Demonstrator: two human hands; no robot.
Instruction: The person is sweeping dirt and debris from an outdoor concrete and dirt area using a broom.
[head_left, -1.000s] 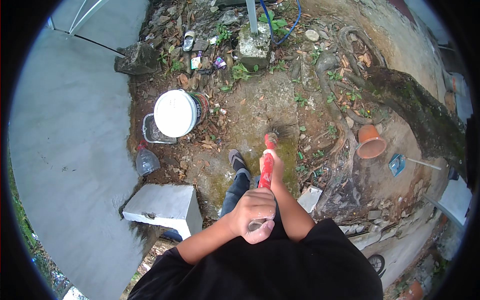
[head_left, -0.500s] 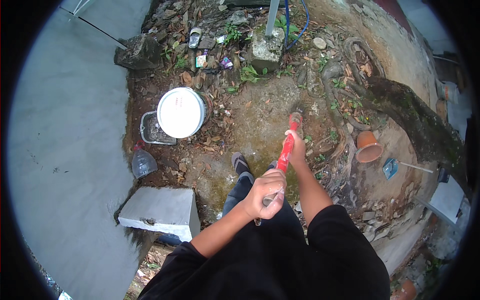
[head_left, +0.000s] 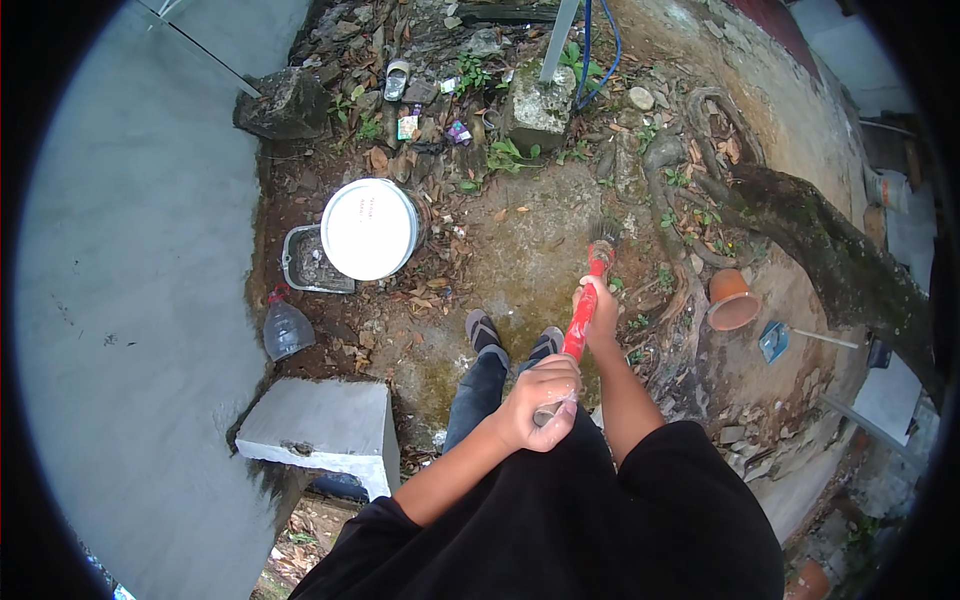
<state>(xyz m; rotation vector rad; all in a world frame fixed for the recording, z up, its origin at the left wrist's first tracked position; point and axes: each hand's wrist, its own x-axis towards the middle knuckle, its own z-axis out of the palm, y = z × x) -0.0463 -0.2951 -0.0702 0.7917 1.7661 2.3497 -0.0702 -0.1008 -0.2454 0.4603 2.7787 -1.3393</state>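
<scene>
Both my hands grip a broom (head_left: pixel 580 322) with a red, worn handle, which points away from me. My left hand (head_left: pixel 540 402) wraps round its near end, close to my body, and has whitish smears on the fingers. Farther along, my right hand (head_left: pixel 600 310) is closed round the handle just below the head. Dark, thin bristles (head_left: pixel 605 230) spread at the far end over the mossy ground; whether they touch it I cannot tell.
To the left stand a white-lidded bucket (head_left: pixel 369 230), a grey tray (head_left: pixel 302 262), a plastic bottle (head_left: pixel 288 328) and a concrete block (head_left: pixel 320 415) beside a grey wall (head_left: pixel 130 280). Rightward are tree roots (head_left: pixel 662 180), a trunk (head_left: pixel 820 225), a terracotta pot (head_left: pixel 733 300) and a blue dustpan (head_left: pixel 774 341).
The broom and both hands have shifted slightly right and toward me. My right foot shows more, and the whole view has moved a little.
</scene>
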